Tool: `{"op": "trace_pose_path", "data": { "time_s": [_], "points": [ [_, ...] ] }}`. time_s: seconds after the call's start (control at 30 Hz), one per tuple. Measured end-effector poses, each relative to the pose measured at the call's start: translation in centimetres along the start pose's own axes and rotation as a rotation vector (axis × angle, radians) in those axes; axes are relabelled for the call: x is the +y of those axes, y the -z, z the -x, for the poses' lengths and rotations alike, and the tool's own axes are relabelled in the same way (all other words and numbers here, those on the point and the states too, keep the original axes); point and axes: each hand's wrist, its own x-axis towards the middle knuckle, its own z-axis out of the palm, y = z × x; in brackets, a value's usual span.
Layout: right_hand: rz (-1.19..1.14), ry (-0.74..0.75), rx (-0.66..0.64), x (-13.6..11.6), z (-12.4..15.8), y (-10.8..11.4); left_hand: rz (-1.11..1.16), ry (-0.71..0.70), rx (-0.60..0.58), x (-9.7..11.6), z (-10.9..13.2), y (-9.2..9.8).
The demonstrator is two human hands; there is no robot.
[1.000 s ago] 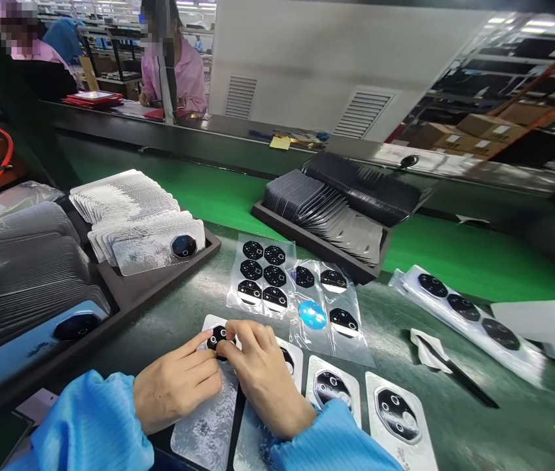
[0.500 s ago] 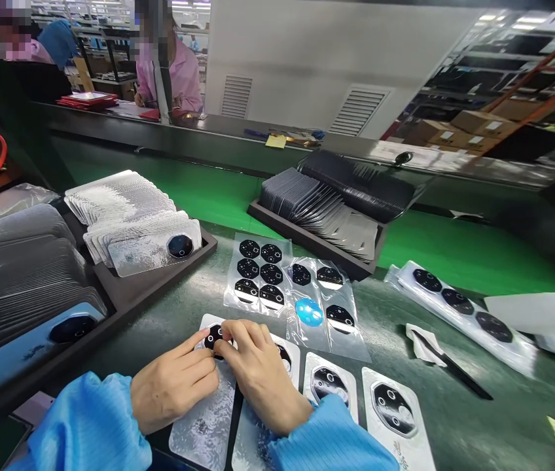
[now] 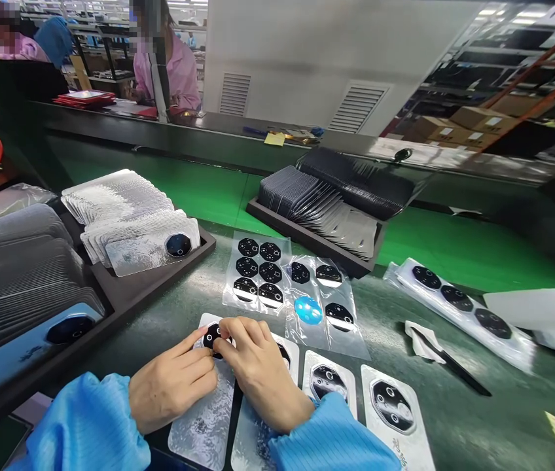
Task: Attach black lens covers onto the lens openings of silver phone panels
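A silvery phone back cover lies beneath both hands, with a black octagonal lens sticker at its top end. My left hand is partly curled, its index fingertip at the sticker's left edge; its thumb tip is hidden. From the right, my right hand pinches or presses the sticker with thumb and bent fingers. Beside it, a second back cover is half hidden under my right wrist. Two more covers, one in the middle and one at the right, carry black octagons with ring marks.
Clear sheets of octagonal stickers lie beyond my hands. A dark tray of upright covers stands left, another tray behind. At right are a bagged strip and black tweezers-like tool. A person in pink sits beyond the ledge.
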Motion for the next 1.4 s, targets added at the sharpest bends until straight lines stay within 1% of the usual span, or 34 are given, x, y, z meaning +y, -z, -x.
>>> {"op": "trace_pose_path", "data": {
  "time_s": [0.07,0.17,0.3,0.47,0.57,0.63,0.73,0.83,0.9,1.0,1.1,1.17,1.23,1.3,1.4],
  "points": [
    [-0.004,-0.006,-0.007,0.0,0.0,0.1,-0.001,0.008,0.006,0.0,0.0,0.0],
    [-0.019,-0.028,0.017,0.0,0.0,0.3,0.000,0.010,0.018,0.1,0.0,0.0],
    [0.017,0.027,0.021,0.0,-0.1,0.3,-0.002,0.009,0.030,0.1,-0.1,0.1],
    [0.016,0.025,0.023,-0.1,0.1,0.0,-0.010,0.002,0.026,0.1,-0.1,0.1],
    [-0.080,0.011,0.039,0.2,0.0,0.2,-0.003,0.008,0.020,0.1,-0.1,0.2],
    [-0.223,-0.086,0.092,0.6,-0.2,0.9,0.009,0.012,0.014,0.1,-0.1,0.2],
    [-0.502,-0.283,0.158,1.4,-0.3,1.9,0.035,0.003,0.012,0.1,0.0,0.2],
    [-0.779,-0.451,0.119,2.3,-0.1,2.4,0.064,0.003,0.017,0.0,-0.1,0.3],
    [-0.890,-0.541,0.067,3.0,0.3,2.5,0.080,0.004,0.030,0.0,-0.1,0.3],
    [-1.018,-0.599,0.013,3.8,0.7,2.6,0.118,0.021,0.054,-0.1,-0.1,0.2],
    [-1.130,-0.628,-0.017,4.2,0.9,2.6,0.164,0.051,0.042,-0.2,-0.2,0.1],
    [-1.084,-0.656,0.015,4.1,1.0,2.4,0.186,0.055,0.036,-0.3,-0.2,0.2],
    [-0.947,-0.663,0.065,3.7,1.1,2.1,0.200,0.065,0.047,-0.4,-0.2,0.5],
    [-0.813,-0.621,0.081,3.3,1.1,2.0,0.209,0.084,0.054,-0.7,-0.2,0.9],
    [-0.703,-0.512,0.068,2.7,1.1,2.1,0.198,0.097,0.066,-1.2,0.0,1.4]
  ]
}}
